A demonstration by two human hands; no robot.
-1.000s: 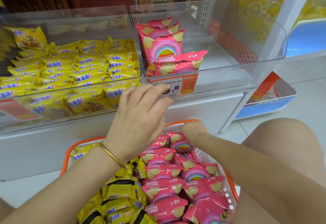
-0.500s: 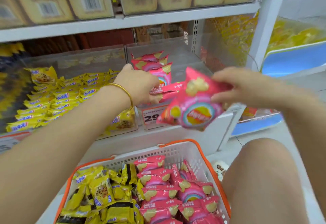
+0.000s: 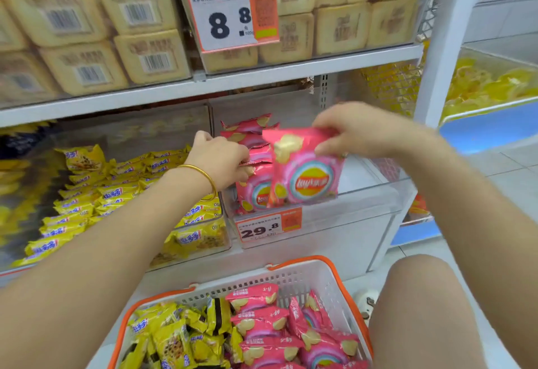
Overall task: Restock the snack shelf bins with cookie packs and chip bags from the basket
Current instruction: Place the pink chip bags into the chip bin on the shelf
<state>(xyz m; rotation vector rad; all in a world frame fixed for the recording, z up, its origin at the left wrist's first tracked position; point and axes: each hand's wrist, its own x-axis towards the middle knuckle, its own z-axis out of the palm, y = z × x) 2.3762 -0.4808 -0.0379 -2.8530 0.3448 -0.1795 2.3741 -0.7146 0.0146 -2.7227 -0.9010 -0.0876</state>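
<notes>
Chip bag (image 3: pixel 305 173), pink, round red-and-yellow logo with white script too blurred to read, hangs just above the 29.8 price tag (image 3: pixel 266 227), slightly tilted, its lower edge at the front wall of the clear bin (image 3: pixel 378 194) the tag is clipped to. Right hand (image 3: pixel 358 133) pinches the bag's top corner, fingers (image 3: pixel 326 147) clamped on the foil. Left hand (image 3: pixel 221 162), gold bangle (image 3: pixel 203 173) on the wrist, is above-left of the tag, fingers curled onto the top edges of the binned chip bags (image 3: pixel 250 133), which stand upright in a row front to back. Right of the tag, bin floor shows bare up to the side wall. Left of the tag, yellow cookie packs (image 3: pixel 116 191) with blue lettering fill the neighbouring bin; text not readable. Below the tag, orange-rimmed white basket (image 3: pixel 334 269) holds more pink bags (image 3: pixel 262 322) on its right side and yellow packs (image 3: pixel 171 339) on its left. High above the tag, a second tag reads 8.8 (image 3: pixel 233 16), in front of beige barcoded packs (image 3: pixel 139 5).
</notes>
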